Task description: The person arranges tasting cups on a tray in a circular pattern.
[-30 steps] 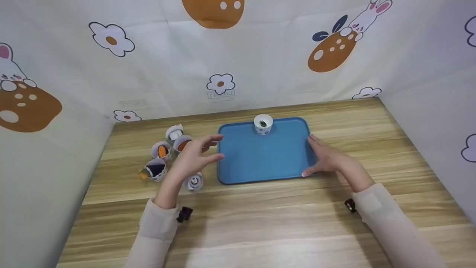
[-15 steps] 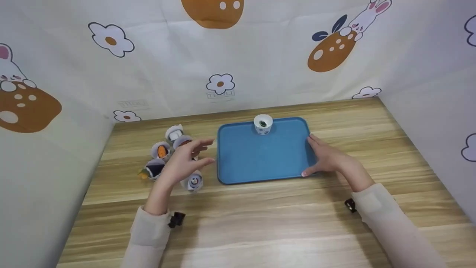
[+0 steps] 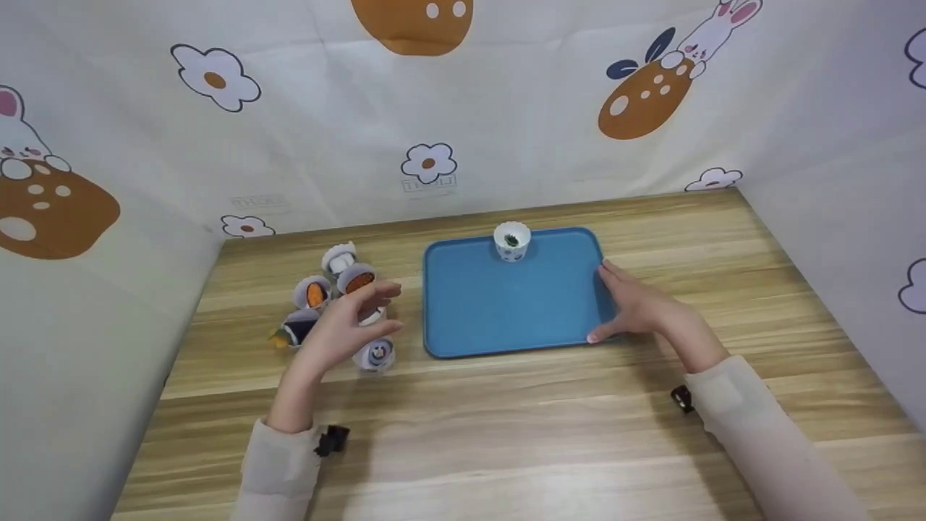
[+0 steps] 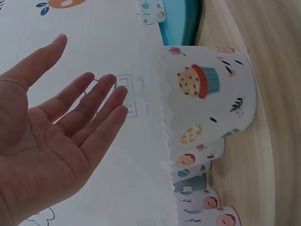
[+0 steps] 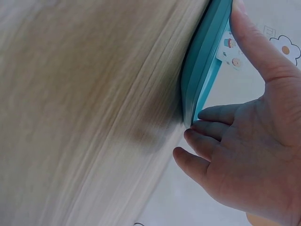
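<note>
The cupcake-printed baking cup (image 4: 221,106) seems light and crushable, best held low; left hand (image 3: 334,336), fingers wide, holds nothing; right hand (image 3: 640,307), fingers spread, touches the blue tray's (image 3: 514,304) right edge

Blue tray (image 3: 517,307) flat on table (image 3: 506,434)

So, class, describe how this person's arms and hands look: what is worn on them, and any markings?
The left hand and right hand are both bare, without gloves. Pale, off-white long sleeves, left sleeve and right sleeve, end near the wrists. A small black piece shows beside each cuff; its details are too small to tell.
</note>
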Motion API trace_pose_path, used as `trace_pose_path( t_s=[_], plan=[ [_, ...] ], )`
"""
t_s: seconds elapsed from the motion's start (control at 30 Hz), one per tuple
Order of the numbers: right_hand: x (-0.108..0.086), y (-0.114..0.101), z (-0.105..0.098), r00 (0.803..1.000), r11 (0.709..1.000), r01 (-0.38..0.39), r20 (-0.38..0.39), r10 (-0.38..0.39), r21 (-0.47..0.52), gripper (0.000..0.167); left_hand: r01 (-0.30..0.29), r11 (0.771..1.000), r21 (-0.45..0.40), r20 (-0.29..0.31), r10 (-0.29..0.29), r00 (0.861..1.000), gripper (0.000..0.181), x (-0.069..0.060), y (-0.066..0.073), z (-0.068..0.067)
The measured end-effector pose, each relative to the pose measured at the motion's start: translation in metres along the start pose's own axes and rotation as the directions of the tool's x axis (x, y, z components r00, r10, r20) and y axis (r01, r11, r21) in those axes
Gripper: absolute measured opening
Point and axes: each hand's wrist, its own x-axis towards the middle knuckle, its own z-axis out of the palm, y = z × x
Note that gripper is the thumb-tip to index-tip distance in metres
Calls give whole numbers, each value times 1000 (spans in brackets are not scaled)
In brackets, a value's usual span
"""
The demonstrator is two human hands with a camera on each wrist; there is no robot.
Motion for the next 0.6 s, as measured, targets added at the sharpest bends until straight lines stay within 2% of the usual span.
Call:
trace_pose_path(
  t_s=[0.3, 0.5, 0.6],
  plan=[
    [0, 2, 2, 1000, 1000, 18, -9, -18, 11, 131, 13, 1000, 12, -17, -13, 1000, 56, -13, -13, -3],
    [0, 2, 1, 1000, 1000, 20, -7, -20, 21, 131, -13, 1000, 26, -16, 13, 1000, 55, -24, -21, -3],
    [0, 3, 1, 1000, 1000, 19, -7, -18, 17, 131, -4, 1000, 27, -21, 5, 1000, 55, -29, -25, -3]
  ],
)
